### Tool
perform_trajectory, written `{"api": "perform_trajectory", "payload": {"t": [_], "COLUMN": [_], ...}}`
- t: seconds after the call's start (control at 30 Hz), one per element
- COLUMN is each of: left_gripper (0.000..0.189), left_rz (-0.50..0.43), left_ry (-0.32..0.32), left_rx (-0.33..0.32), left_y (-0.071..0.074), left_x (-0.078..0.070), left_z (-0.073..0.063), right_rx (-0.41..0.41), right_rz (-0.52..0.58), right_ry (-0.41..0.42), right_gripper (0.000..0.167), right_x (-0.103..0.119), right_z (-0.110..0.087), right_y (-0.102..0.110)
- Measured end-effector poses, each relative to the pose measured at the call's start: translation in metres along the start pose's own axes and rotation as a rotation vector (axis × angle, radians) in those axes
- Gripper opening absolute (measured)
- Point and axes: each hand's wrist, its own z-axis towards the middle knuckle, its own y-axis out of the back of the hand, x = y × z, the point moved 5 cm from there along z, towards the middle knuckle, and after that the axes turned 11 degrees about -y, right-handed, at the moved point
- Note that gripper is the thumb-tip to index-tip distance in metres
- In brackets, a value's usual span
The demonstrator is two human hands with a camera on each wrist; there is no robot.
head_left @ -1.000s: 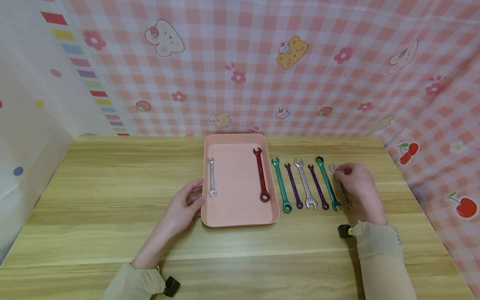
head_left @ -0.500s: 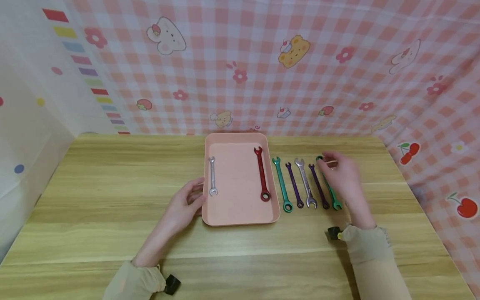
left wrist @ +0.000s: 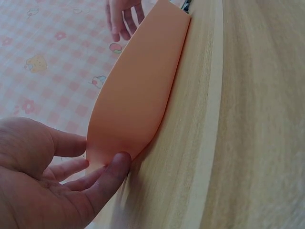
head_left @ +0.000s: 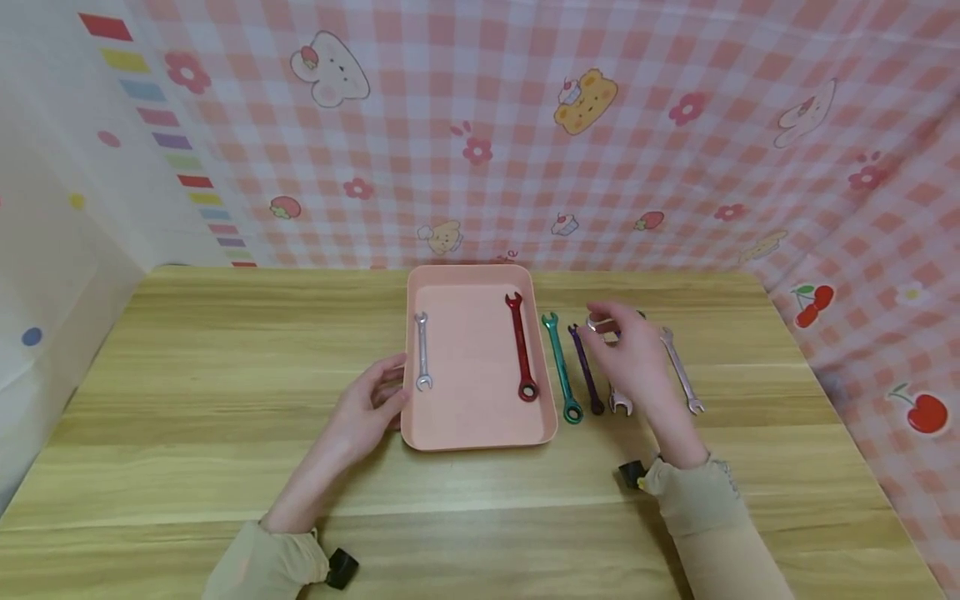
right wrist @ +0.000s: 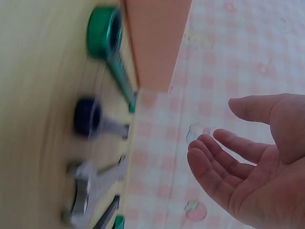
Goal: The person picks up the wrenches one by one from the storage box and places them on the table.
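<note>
A pink tray (head_left: pixel 468 417) lies on the table, with a small silver wrench (head_left: pixel 423 352) along its left side and a red wrench (head_left: pixel 522 350) along its right. My left hand (head_left: pixel 367 408) touches the tray's left wall with thumb and fingertips; the left wrist view shows no wrap round it. Right of the tray my right hand (head_left: pixel 630 350) hovers over a row of wrenches, and its relaxed fingers hold nothing in the right wrist view. Visible there are a green wrench (head_left: pixel 562 367), a purple wrench (head_left: pixel 587 371) and a silver wrench (head_left: pixel 620 404), partly covered by the hand.
Another silver wrench (head_left: pixel 682 371) lies to the right of the right hand. Other wrenches in the row are mostly hidden under that hand. A pink checked cloth (head_left: pixel 480 108) hangs behind the wooden table (head_left: pixel 225 358).
My right hand has moved left across the row, from the rightmost silver wrench, which stays on the table. My left hand remains at the tray.
</note>
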Motion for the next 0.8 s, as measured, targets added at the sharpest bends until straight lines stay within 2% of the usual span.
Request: {"api": "perform_trajectory", "payload": {"t": [0.37, 0.63, 0.8], "left_gripper": [0.055, 0.055, 0.055], "left_rz": [-0.01, -0.004, -0.008], "left_ry": [-0.011, -0.014, -0.021], "left_rx": [-0.002, -0.002, -0.002], "left_y": [0.001, 0.001, 0.0], "left_x": [0.001, 0.001, 0.0], "left_z": [-0.001, -0.001, 0.0], "right_rx": [0.043, 0.106, 0.121], "right_rz": [0.016, 0.035, 0.009], "right_ry": [0.055, 0.076, 0.083], "right_gripper": [0.039, 0.041, 0.043], "right_x": [0.039, 0.074, 0.089], "right_z": [-0.011, -0.017, -0.018], "right_y": [-0.037, -0.056, -0.064]}}
